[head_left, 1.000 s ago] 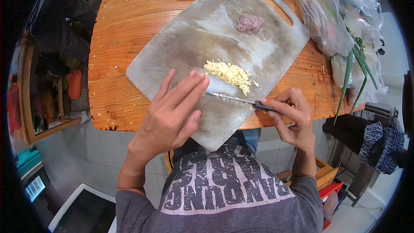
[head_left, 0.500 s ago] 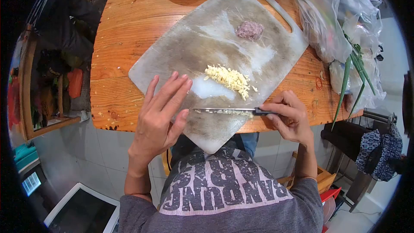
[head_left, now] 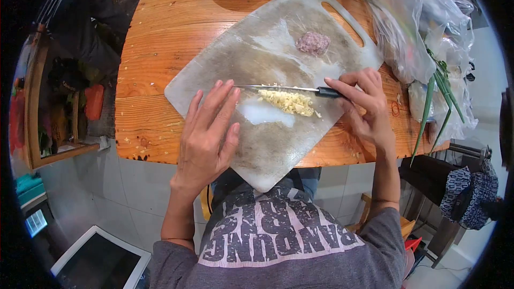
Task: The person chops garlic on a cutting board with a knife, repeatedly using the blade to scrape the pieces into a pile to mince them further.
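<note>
The right hand [head_left: 367,104] has its grip wrapped round the knife [head_left: 302,89], blade pointing to nine o'clock along the twelve-o'clock edge of the pale pile [head_left: 289,103] on the board [head_left: 262,152]; the left hand [head_left: 206,142], released, nears its tip.

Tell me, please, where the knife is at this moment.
In the head view, the knife is in the right hand, over the cutting board, along the far side of the chopped yellow pieces, its tip toward the left hand.
</note>
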